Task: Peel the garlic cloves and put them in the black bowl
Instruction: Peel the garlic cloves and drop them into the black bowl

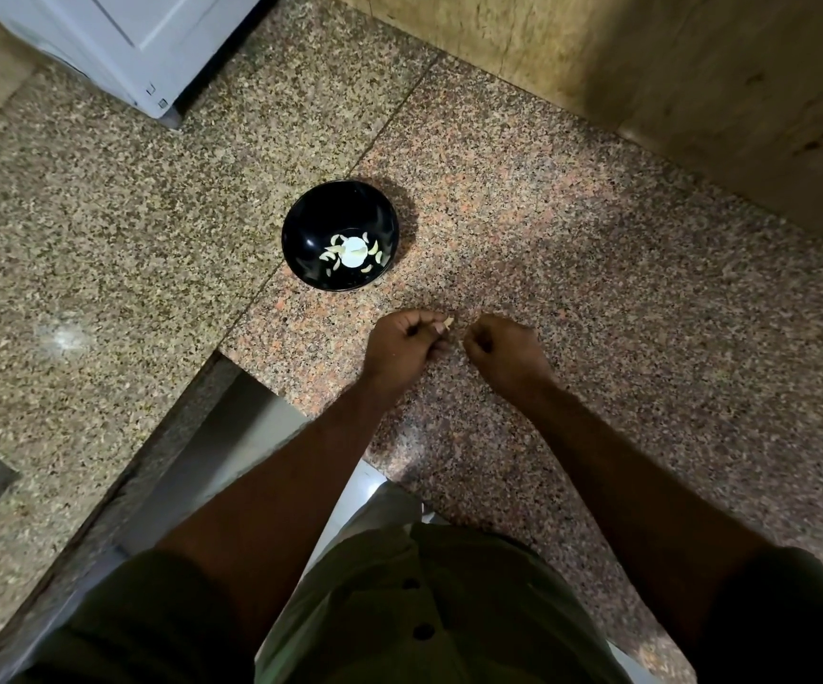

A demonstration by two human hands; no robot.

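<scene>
A black bowl stands on the speckled granite counter, with several pale peeled garlic cloves lying around a bright glare spot at its bottom. Just in front of the bowl, my left hand is curled, and a small pale garlic clove pokes out between its fingertips. My right hand hovers a short gap to the right with its fingers curled inward; what it holds, if anything, is hidden.
A white appliance stands at the back left of the counter. A beige tiled wall runs along the back right. The counter edge steps in at the lower left, with a gap down to the floor.
</scene>
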